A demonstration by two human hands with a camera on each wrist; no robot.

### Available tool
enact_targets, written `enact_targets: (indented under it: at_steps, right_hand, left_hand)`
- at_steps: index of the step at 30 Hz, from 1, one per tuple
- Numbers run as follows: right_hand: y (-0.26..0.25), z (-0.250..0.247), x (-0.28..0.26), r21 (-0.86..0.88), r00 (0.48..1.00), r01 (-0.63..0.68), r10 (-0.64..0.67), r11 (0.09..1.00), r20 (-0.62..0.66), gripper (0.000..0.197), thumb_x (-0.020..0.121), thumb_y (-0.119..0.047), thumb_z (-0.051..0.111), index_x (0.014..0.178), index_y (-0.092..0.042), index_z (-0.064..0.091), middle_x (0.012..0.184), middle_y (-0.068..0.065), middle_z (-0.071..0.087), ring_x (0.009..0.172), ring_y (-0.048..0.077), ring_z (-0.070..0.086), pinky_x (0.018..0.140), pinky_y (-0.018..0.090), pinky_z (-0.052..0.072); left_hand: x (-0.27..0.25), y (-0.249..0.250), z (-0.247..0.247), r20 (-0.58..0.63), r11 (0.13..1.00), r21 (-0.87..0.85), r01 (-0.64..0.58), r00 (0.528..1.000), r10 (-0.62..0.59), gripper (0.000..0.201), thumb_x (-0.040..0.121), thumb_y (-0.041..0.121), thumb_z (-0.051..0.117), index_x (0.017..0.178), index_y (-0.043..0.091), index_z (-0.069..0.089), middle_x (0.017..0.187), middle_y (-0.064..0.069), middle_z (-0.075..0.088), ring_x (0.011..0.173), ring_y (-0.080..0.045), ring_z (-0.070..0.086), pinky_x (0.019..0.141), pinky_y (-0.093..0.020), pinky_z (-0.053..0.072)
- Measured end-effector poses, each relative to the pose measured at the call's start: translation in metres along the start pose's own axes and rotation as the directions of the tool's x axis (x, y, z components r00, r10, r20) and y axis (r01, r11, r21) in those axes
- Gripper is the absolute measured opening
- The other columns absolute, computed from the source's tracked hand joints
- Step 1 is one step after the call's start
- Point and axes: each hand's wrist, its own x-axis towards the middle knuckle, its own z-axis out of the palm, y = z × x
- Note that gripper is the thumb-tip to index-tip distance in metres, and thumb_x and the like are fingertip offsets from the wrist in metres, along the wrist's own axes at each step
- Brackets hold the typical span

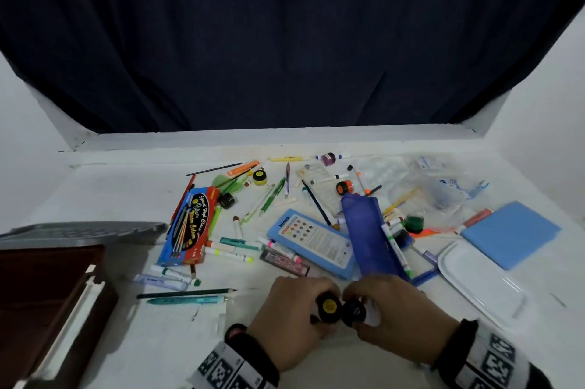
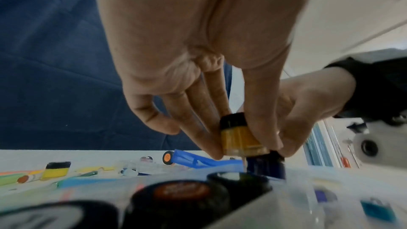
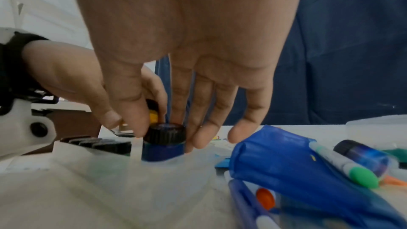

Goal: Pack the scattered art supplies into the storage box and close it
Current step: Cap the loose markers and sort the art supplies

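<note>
A yellow paint jar [image 2: 241, 138] is pinched by the left hand [image 1: 289, 319], and a blue paint jar [image 3: 163, 143] is gripped at its black cap by the right hand [image 1: 400, 322], low over the counter [image 1: 133, 192]. The jars seem to be going into a clear tray [image 3: 105, 177] of pots, though blur hides its slots. A missed slot could tip a jar and knock neighbouring pots.

Bare hands — black wrist straps [image 1: 253, 354], white bands with black square markers [image 1: 493, 360], white camera mounts [image 3: 24, 128]
</note>
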Motion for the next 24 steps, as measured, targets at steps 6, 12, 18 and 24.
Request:
enact_targets:
  at_steps: [6,12,18,24]
  right_hand:
    - [0.004,-0.001,-0.008,-0.021,0.996,0.021,-0.019,1.0,0.085,0.036,0.087,-0.051,0.061,0.118,-0.033,0.063,0.114,-0.015,0.062,0.11,0.005,0.05,0.094,0.027,0.043]
    - [0.003,-0.003,-0.003,-0.106,0.989,0.041,-0.025,0.994,0.147,0.037,0.083,-0.044,0.068,0.118,-0.036,0.062,0.112,-0.015,0.063,0.107,0.009,0.051,0.09,0.031,0.044]
    - [-0.006,-0.006,-0.002,-0.197,0.985,0.071,-0.037,0.978,0.169,0.03,0.09,-0.042,0.061,0.12,-0.037,0.06,0.114,-0.013,0.062,0.109,0.012,0.049,0.09,0.033,0.041]
    - [-0.01,-0.007,0.001,-0.265,0.98,0.076,-0.022,0.961,0.2,0.025,0.09,-0.04,0.058,0.113,-0.03,0.062,0.108,-0.007,0.065,0.106,0.016,0.054,0.088,0.035,0.046]
  left_hand:
    - [0.002,-0.003,0.015,0.066,0.994,0.098,0.037,0.997,-0.044,0.035,0.08,0.043,0.074,0.11,0.031,0.061,0.105,0.008,0.071,0.096,-0.01,0.063,0.087,-0.03,0.051]
    - [-0.001,-0.003,0.021,0.101,0.986,0.17,0.007,0.995,-0.024,0.02,0.081,0.038,0.073,0.094,0.026,0.066,0.092,0.005,0.071,0.085,-0.011,0.064,0.079,-0.034,0.053]
    - [0.0,0.003,0.024,0.139,0.941,0.337,-0.03,0.99,-0.018,0.028,0.092,0.039,0.06,0.115,0.025,0.066,0.105,-0.002,0.067,0.098,-0.022,0.062,0.084,-0.035,0.047]
    - [0.004,0.007,0.026,0.181,0.908,0.417,-0.048,0.983,-0.031,0.025,0.09,0.041,0.062,0.102,0.021,0.069,0.097,-0.003,0.069,0.091,-0.024,0.063,0.077,-0.031,0.041]
